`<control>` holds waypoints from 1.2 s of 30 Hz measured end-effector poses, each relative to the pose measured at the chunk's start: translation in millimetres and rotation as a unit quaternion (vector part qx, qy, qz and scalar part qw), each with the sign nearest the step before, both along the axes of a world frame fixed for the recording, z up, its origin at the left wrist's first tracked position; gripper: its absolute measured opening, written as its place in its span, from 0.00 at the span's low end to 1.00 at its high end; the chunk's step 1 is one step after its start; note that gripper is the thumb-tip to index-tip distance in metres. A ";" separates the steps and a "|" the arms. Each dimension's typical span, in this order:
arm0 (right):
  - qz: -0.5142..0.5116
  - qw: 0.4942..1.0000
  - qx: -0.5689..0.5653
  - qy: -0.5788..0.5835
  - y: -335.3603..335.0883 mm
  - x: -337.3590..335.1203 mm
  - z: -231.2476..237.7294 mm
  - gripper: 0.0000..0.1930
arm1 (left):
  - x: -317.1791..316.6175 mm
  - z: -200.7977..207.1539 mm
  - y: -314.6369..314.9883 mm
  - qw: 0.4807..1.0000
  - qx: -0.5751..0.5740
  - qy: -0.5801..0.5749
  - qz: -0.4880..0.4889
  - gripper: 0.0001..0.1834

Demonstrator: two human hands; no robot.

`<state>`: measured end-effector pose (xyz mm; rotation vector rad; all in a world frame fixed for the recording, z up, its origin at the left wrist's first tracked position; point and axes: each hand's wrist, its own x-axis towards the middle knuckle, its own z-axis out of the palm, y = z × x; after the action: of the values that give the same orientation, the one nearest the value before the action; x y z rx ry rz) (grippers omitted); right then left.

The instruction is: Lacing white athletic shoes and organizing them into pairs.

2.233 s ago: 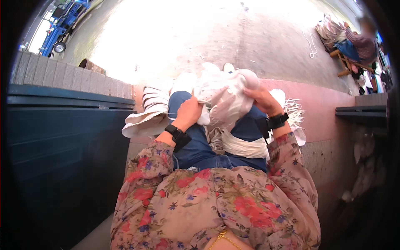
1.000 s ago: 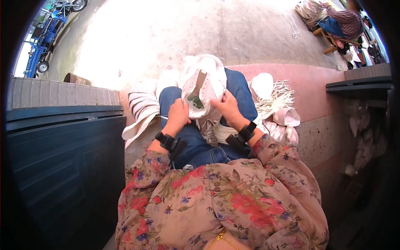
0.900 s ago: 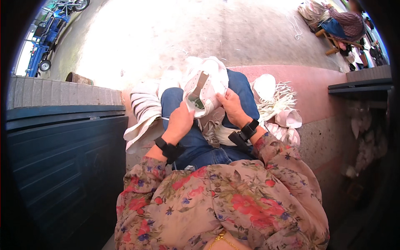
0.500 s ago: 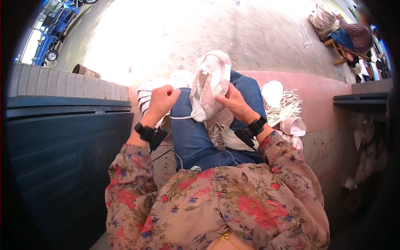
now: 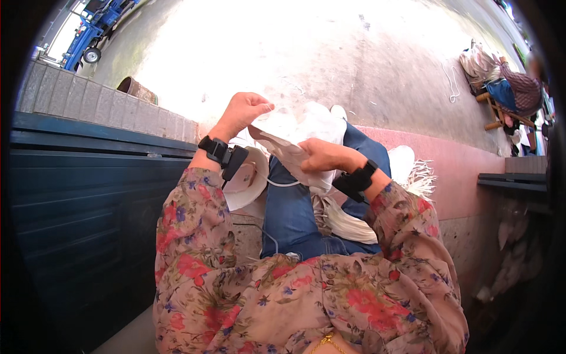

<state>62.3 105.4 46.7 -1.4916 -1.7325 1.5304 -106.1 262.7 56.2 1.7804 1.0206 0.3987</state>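
A pale white-pink sneaker (image 5: pixel 282 147) is raised above my knees, tilted on its side. My right hand (image 5: pixel 324 156) grips it, thumb on top. Close by the shoe's far left edge, my left hand (image 5: pixel 246 112) is closed in a pinch; what lies between its fingertips does not show clearly. From the shoe's near side a white shoelace (image 5: pixel 283 184) hangs in a loop over my jeans (image 5: pixel 289 221). Pale shoe pieces (image 5: pixel 246 180) sit beyond my left wrist, and a bundle of white laces (image 5: pixel 351 224) rests between my legs.
A white shoe (image 5: pixel 402 162) and fringed white laces (image 5: pixel 422 177) lie right of my knee. Dark blue panels (image 5: pixel 106 200) and a tiled ledge (image 5: pixel 76 97) border my left. A bucket (image 5: pixel 137 89) lies beyond. Far right, a person (image 5: pixel 522 88) sits on a wooden stool (image 5: pixel 486 112).
The shoe has turned from upright to tilted on its side, its toe away from view. My left hand has risen and moved to the shoe's far edge. The view has shifted slightly.
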 end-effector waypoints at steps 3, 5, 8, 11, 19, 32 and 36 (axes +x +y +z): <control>-0.024 0.995 0.088 0.027 -16.3 20.2 0.8 0.14 | 6.6 3.0 13.5 0.977 -0.199 0.002 -0.073 0.13; -0.028 0.991 0.132 0.016 -24.5 24.3 5.1 0.13 | 13.6 2.6 22.9 0.940 -0.310 -0.003 -0.145 0.11; -0.034 0.948 0.310 -0.058 -39.2 15.4 11.1 0.09 | 30.2 -16.9 28.4 0.908 -0.375 0.008 -0.189 0.11; -0.111 0.974 -0.009 0.199 -50.8 3.5 20.6 0.09 | 45.3 -40.5 27.4 0.886 -0.398 0.011 -0.236 0.11; -0.432 0.759 -0.068 0.483 -77.6 45.3 -44.5 0.18 | 18.2 -59.4 -20.4 0.971 0.151 0.180 -0.047 0.15; -0.451 0.677 -0.091 0.574 -98.8 44.5 -66.1 0.20 | 25.5 -66.3 -163.5 0.971 0.136 0.192 -0.040 0.12; -0.449 0.763 -0.107 0.453 -107.7 50.1 -68.6 0.19 | 25.3 -63.7 -200.3 0.972 0.118 0.203 0.001 0.09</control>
<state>112.4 -2.3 -21.9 -1.0519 -0.1974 1.4651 -80.7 62.4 -7.5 2.1300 1.3005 0.1593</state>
